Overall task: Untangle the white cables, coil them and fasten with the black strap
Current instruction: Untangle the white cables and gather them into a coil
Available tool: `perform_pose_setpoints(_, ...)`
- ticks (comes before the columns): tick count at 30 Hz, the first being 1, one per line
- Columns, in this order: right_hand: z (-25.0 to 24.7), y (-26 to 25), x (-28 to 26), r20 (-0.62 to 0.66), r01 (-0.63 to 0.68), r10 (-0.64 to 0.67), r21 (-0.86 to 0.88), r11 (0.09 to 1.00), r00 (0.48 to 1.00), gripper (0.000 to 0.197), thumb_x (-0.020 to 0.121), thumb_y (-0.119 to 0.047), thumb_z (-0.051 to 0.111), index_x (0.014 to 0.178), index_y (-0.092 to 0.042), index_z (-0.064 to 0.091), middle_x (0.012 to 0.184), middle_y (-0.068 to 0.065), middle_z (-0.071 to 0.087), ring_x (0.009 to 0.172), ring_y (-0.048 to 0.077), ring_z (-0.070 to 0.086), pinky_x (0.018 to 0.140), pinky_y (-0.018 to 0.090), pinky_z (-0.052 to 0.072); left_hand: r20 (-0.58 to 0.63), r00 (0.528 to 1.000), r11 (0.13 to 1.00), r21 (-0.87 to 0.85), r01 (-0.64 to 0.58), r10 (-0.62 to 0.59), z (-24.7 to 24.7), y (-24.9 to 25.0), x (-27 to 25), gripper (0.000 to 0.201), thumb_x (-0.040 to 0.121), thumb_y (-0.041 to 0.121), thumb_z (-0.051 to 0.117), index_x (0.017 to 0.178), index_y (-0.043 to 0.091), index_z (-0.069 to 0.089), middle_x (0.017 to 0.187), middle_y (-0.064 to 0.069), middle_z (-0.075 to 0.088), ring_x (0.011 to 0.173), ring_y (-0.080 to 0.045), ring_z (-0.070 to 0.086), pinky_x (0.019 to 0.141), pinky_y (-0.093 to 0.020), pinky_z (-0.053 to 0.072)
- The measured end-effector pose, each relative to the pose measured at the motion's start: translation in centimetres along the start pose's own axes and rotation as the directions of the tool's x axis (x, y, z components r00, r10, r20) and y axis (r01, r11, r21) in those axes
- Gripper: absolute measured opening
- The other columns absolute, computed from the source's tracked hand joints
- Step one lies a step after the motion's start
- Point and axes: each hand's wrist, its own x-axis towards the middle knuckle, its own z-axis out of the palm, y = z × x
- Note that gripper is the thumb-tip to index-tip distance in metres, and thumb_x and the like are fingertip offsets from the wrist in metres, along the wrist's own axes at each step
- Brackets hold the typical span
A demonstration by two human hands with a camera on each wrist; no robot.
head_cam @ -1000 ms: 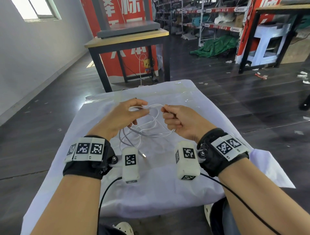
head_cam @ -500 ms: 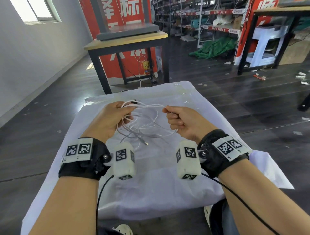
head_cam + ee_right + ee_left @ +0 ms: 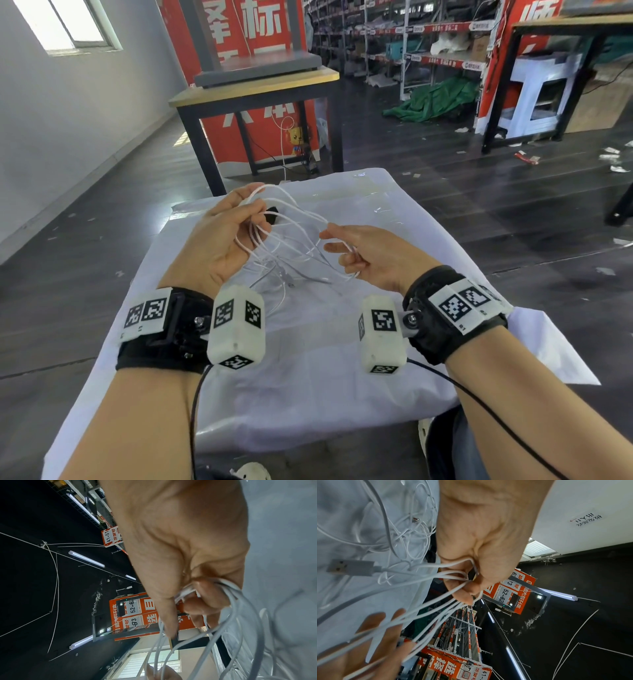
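The white cables hang in several loose loops between both hands above the white-covered table. My left hand grips a bundle of strands in its curled fingers, raised at the left. A grey USB plug dangles from the bundle over the cloth. My right hand has its lower fingers curled round other strands and pinches a white connector. The black strap lies on the cloth just behind my left fingers, partly hidden by them.
A wooden-topped table with black legs stands right beyond the far edge of the cloth. Red banners, shelving and a green tarp fill the back. Dark floor surrounds the table on both sides.
My left hand has risen and turned, lifting its loops higher off the cloth. The right hand's thumb and forefinger have loosened while it still holds its strands. The strap has come into view.
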Motion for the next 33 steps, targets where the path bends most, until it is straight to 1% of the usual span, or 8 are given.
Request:
perform_pose_setpoints(3, 0.0, 0.3, 0.0, 0.072, 0.006, 0.002, -0.119, 0.993, 0.997, 0.032, 0.09, -0.026, 0.065, 0.115, -0.006, 0.066, 0.102, 0.003, 0.061, 0.053, 0.006, 0.038, 0.046, 0.012, 0.031, -0.008, 1.0, 1.0, -0.007, -0.026, 0.026, 0.2, -0.1, 0.0, 0.023, 0.093, -0.002, 0.049, 0.11, 0.004, 0.062, 0.072, -0.006, 0.064, 0.049, -0.005, 0.045, 0.053, -0.015, 0.049)
perform_pose_setpoints(10, -0.3, 0.5, -0.6, 0.191, 0.028, 0.011, -0.198, 0.98, 0.982, 0.029, 0.099, -0.028, 0.049, 0.092, -0.007, 0.068, 0.09, 0.007, 0.062, 0.052, 0.007, 0.037, 0.041, 0.013, 0.026, 0.069, 0.997, 0.994, 0.106, -0.036, 0.029, -0.1, -0.6, 0.2, 0.029, 0.094, -0.004, 0.046, 0.116, 0.005, 0.061, 0.071, -0.002, 0.056, 0.05, -0.005, 0.04, 0.044, -0.014, 0.035)
perform_pose_setpoints(15, -0.4, 0.3, 0.0, 0.032, 0.162, -0.162, 0.012, 0.987, 0.986, 0.027, 0.1, -0.02, 0.048, 0.079, -0.01, 0.061, 0.065, 0.0, 0.054, 0.073, 0.012, 0.057, 0.071, 0.022, 0.048, 0.073, 0.997, 0.887, 0.46, -0.033, -0.001, -0.8, -0.6, 0.5, 0.032, 0.091, -0.005, 0.051, 0.121, 0.005, 0.058, 0.06, 0.009, 0.057, 0.045, -0.002, 0.036, 0.039, -0.012, 0.029)
perform_pose_setpoints(17, -0.2, 0.2, 0.3, 0.035, 0.139, -0.153, 0.263, 0.955, 0.988, 0.028, 0.1, -0.014, 0.045, 0.076, -0.005, 0.057, 0.051, -0.001, 0.046, 0.06, 0.013, 0.059, 0.063, 0.023, 0.056, 0.086, 0.991, 0.797, 0.604, 0.033, -0.106, -0.8, -0.8, 0.4, 0.03, 0.092, 0.001, 0.054, 0.121, 0.001, 0.058, 0.057, 0.01, 0.053, 0.042, -0.002, 0.036, 0.037, -0.011, 0.028)
perform_pose_setpoints(20, -0.2, 0.1, 0.2, 0.028, 0.125, -0.136, 0.247, 0.961, 0.99, 0.028, 0.102, -0.012, 0.041, 0.078, -0.005, 0.054, 0.051, -0.003, 0.039, 0.046, 0.007, 0.042, 0.039, 0.014, 0.034, 0.073, 0.972, 0.7, 0.705, 0.109, -0.224, -0.8, -0.9, -0.1, 0.022, 0.093, 0.014, 0.056, 0.109, 0.002, 0.066, 0.062, 0.003, 0.054, 0.044, -0.003, 0.04, 0.038, -0.011, 0.032)
perform_pose_setpoints(26, -0.7, 0.3, 0.1, 0.194, 0.042, -0.039, -0.01, 0.999, 0.98, 0.022, 0.1, -0.016, 0.047, 0.104, -0.002, 0.063, 0.069, -0.002, 0.047, 0.049, 0.005, 0.033, 0.037, 0.013, 0.02, 0.054, 0.982, 0.878, 0.459, 0.136, -0.181, -1.4, -0.2, 0.5, 0.026, 0.101, 0.016, 0.043, 0.101, 0.009, 0.068, 0.056, 0.005, 0.04, 0.048, -0.005, 0.039, 0.058, -0.018, 0.05)
perform_pose_setpoints(30, -0.6, 0.1, -0.4, 0.228, -0.011, 0.006, 0.019, 1.0, 0.974, 0.035, 0.096, -0.032, 0.053, 0.115, -0.006, 0.064, 0.091, 0.005, 0.063, 0.067, 0.011, 0.053, 0.042, 0.014, 0.04, 0.008, 0.988, 0.924, 0.356, 0.143, -0.157, -0.9, -0.4, 0.5, 0.027, 0.102, 0.014, 0.041, 0.099, 0.004, 0.066, 0.056, 0.004, 0.039, 0.043, -0.004, 0.031, 0.046, -0.015, 0.042)
perform_pose_setpoints(33, -0.9, 0.1, -0.4, 0.193, -0.024, -0.005, 0.145, 0.989, 0.981, 0.043, 0.095, -0.039, 0.05, 0.11, -0.002, 0.065, 0.096, 0.011, 0.068, 0.082, 0.023, 0.066, 0.069, 0.028, 0.059, 0.001, 0.992, 0.919, 0.376, 0.118, -0.127, -0.7, -0.4, 0.5, 0.027, 0.102, 0.014, 0.039, 0.103, 0.003, 0.064, 0.056, 0.004, 0.039, 0.041, -0.002, 0.028, 0.037, -0.011, 0.024)
